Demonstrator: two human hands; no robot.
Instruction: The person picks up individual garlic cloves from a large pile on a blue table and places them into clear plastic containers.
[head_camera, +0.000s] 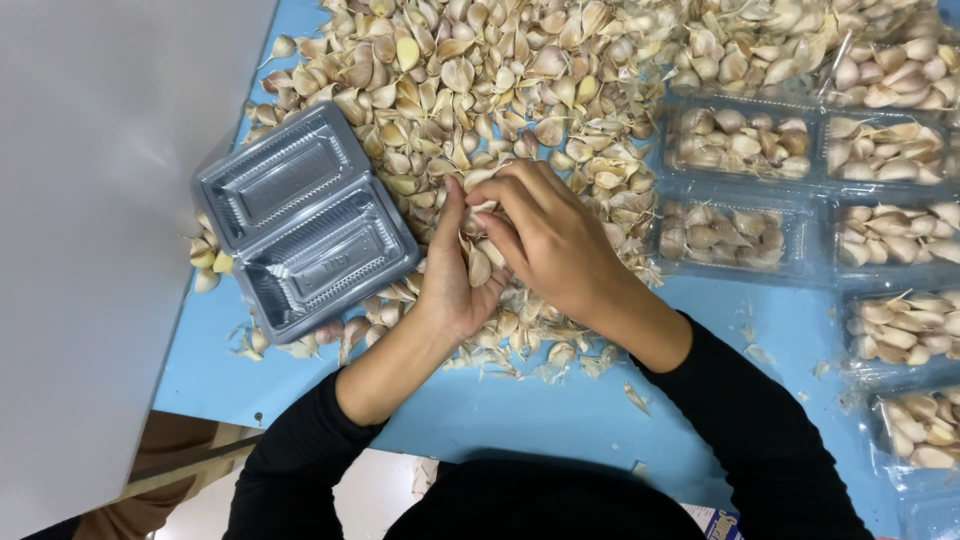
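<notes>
Left hand (450, 275) and right hand (545, 235) meet over the garlic clove heap (480, 90) on the blue bench (540, 410), fingers curled together on cloves, beside an empty open clamshell tray (300, 220).

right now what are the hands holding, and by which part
Both hands are cupped together over a few garlic cloves: left hand beneath, right hand on top, its fingers curled over them. The exact hold point cannot be told.
</notes>
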